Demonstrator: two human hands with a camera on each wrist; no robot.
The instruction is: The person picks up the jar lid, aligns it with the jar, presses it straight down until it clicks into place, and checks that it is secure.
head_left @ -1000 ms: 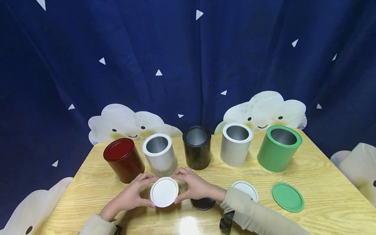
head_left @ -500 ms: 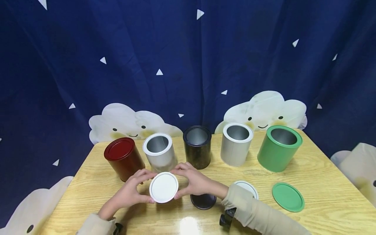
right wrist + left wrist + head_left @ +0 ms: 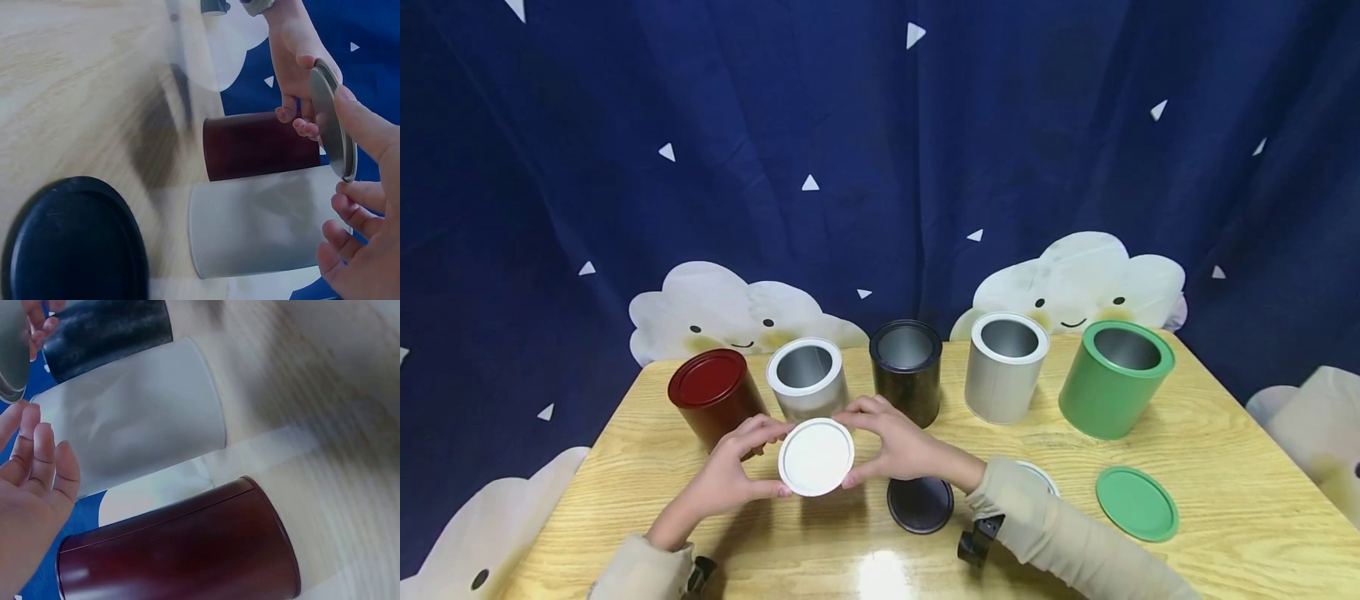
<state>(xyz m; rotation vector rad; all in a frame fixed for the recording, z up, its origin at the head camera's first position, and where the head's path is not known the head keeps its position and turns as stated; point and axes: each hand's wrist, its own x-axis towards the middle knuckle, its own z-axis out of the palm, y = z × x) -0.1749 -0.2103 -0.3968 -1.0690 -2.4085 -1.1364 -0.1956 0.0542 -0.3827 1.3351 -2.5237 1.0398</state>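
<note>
Both hands hold one round white lid (image 3: 816, 457) by its rim, raised above the table. My left hand (image 3: 730, 471) pinches its left side between thumb and fingers; my right hand (image 3: 898, 446) pinches the right side. Just beyond the lid stands a white can (image 3: 811, 396) with its round mouth uncovered, its lower part hidden behind the lid and fingers. To its left is a dark red can (image 3: 718, 400) with a red lid on top. In the right wrist view the lid (image 3: 331, 119) shows edge-on, its grey underside turned toward the table.
A black can (image 3: 907, 375), a second white can (image 3: 1004, 371) and a green can (image 3: 1112, 383) stand uncovered along the back. A black lid (image 3: 921, 505), a partly covered white lid (image 3: 1043, 477) and a green lid (image 3: 1137, 503) lie on the table (image 3: 1247, 508).
Both hands have lifted the white lid up and away from me, toward the uncovered white can behind it. More of the black lid now shows below the right hand.
</note>
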